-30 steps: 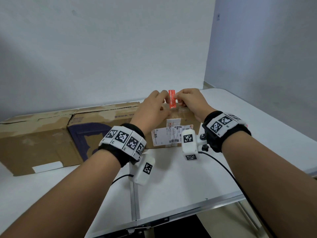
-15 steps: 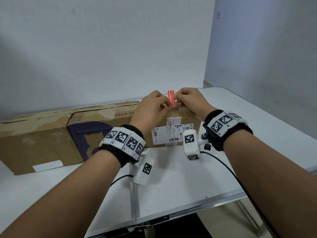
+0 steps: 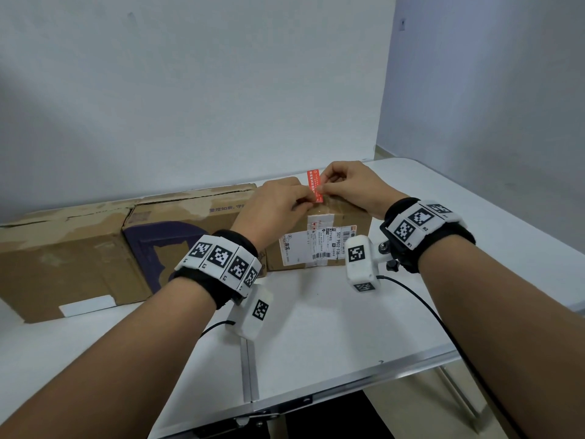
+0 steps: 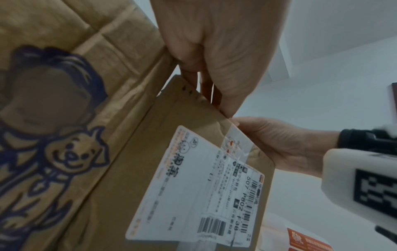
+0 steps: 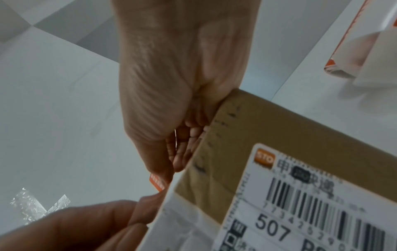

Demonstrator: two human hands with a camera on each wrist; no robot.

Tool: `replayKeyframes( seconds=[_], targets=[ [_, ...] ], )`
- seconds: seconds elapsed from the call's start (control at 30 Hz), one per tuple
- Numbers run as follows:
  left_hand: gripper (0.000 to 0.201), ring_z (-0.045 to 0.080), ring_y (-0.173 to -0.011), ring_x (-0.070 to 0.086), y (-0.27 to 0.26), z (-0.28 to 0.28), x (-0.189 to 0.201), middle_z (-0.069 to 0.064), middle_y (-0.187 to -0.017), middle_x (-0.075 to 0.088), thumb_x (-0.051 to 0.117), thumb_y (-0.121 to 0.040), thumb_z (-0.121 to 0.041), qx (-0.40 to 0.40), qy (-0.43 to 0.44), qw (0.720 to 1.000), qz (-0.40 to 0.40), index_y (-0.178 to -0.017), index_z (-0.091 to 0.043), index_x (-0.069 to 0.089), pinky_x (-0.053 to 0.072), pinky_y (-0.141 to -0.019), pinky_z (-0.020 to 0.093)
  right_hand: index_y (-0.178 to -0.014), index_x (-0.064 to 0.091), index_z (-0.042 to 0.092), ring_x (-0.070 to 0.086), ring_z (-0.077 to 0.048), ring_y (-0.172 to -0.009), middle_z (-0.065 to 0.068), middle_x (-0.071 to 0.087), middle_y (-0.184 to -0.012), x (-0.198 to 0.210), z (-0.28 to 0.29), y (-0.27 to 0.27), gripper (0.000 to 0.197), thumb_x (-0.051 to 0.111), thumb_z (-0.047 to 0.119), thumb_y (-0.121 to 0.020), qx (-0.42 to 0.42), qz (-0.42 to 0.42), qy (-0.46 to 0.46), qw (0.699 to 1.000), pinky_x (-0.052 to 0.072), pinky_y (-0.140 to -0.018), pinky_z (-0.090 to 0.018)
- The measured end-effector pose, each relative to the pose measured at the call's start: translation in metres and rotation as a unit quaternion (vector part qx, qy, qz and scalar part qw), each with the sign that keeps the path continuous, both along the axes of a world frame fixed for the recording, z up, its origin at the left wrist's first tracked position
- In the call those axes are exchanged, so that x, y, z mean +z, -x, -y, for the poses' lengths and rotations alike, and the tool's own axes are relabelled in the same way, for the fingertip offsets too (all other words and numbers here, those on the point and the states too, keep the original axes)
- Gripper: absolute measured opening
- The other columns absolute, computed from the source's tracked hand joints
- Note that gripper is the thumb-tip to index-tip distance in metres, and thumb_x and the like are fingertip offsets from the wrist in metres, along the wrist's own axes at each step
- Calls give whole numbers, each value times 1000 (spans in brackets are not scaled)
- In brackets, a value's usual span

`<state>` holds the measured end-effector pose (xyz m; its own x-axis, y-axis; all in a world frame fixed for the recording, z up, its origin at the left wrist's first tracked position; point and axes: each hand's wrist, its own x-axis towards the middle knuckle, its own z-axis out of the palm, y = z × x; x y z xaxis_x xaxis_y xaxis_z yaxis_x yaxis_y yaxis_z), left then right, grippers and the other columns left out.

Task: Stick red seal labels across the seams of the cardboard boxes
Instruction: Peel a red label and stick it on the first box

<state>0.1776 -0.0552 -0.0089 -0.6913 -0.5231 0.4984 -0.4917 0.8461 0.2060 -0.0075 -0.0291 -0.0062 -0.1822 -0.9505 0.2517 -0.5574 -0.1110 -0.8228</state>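
The left hand (image 3: 278,205) and the right hand (image 3: 351,185) are shown with fingers curled, both pinching the lower part of a red seal label (image 3: 314,185). The label is held upright above the top edge of a small cardboard box (image 3: 354,217); whether its lower end is already touching the box cannot be told. In the right wrist view only a corner of the label is seen, between the fingertips and the box edge. A white shipping label (image 3: 313,248) is stuck on the front face of this box. Just to its left, a second box (image 3: 190,223) printed with a dark blue figure is placed, and a third, worn box (image 3: 63,248) is set beside that. All three are carried by the white worktop (image 3: 332,327), close to the wall. Marker bands and cameras are worn on both wrists.
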Motion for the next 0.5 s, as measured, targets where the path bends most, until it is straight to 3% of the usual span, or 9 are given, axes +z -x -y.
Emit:
replayKeyframes(
  seconds=[0.2,0.5],
  targets=[
    [19,17,-80,60,-2,-1,2,-7,-81,59,59,-88,-26,6,5,1000,17,-102,-23,71,51,-73,36,-82,66,16,57,-9,-73,5,63,-74,1,0,-2,8,71,10,-79,9,-17,4,1000,50,-79,-29],
    [19,16,-78,58,-2,-3,2,-4,-87,66,57,-87,-27,9,6,999,32,-100,-24,71,52,-72,36,-86,67,11,54,-3,-64,7,61,-70,0,0,-3,10,73,11,-79,19,-57,-1,998,46,-66,-14]
  ],
)
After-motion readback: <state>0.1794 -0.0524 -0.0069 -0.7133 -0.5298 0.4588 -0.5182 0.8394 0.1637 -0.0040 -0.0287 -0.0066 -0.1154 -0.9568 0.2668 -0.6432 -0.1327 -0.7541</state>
